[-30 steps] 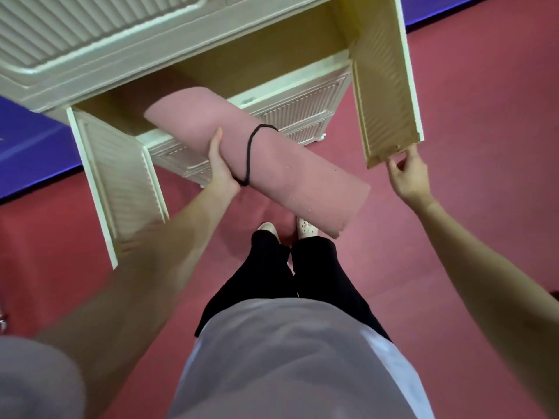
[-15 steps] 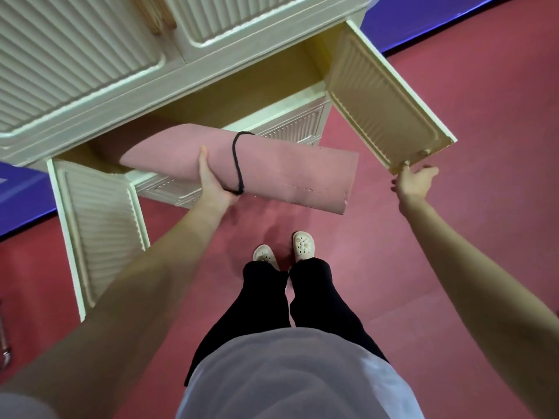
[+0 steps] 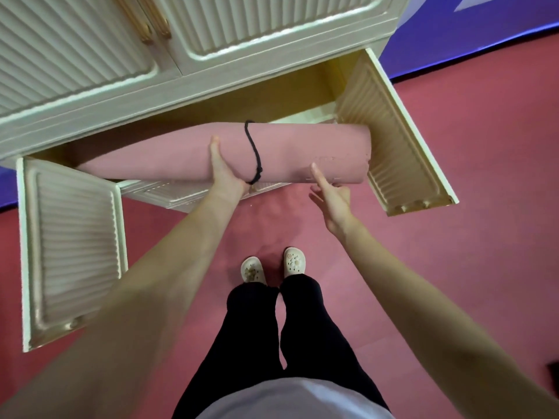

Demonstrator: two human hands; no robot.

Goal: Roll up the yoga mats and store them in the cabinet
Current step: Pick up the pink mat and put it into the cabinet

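With the left hand [image 3: 225,173] cupping the rolled mat [image 3: 211,152] and the right hand [image 3: 331,196] open, fingertip touching, its frame-right end may catch the right door [image 3: 399,140].

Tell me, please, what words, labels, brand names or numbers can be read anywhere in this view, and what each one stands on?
None can be read.
The rolled pink yoga mat bears faint embossed marks near its right end, by the right hand; too faint to read.
The cream shoes carry small decorations, not text.
The cabinet, its open doors and the black cord show no writing.
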